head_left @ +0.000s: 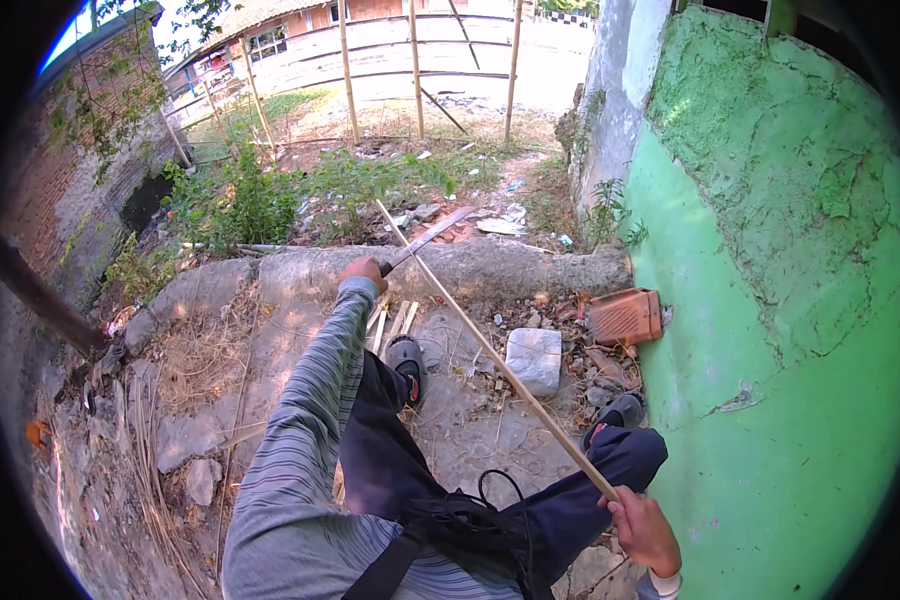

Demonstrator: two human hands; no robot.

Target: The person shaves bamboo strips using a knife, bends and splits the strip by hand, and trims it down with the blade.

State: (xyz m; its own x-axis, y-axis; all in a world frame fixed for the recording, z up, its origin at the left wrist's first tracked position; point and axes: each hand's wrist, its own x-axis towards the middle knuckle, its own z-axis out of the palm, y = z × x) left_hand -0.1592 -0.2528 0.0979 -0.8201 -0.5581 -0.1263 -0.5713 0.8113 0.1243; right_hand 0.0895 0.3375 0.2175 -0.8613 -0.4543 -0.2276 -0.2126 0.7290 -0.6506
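My left hand [363,271] is stretched forward, closed round the dark handle of a machete [440,231]. Its long blade points up and to the right. A long, pale strip of bamboo or wood [515,380] runs slantwise across the view, crossing the blade near its far end; whether the two touch is hard to tell. At the strip's near end, my right hand [642,530] grips it beside my knee, thumb along the strip. Several short pale strips [397,320] lie on the ground near my left shoe.
A low concrete ledge [300,270] crosses ahead of my feet. Between my shoes sits a whitish block [534,361], with an orange ridged hollow brick [625,317] beyond it. The green wall [750,440] rises close on my right. Rubble, plants [260,200] and a bamboo fence [416,80] lie farther off.
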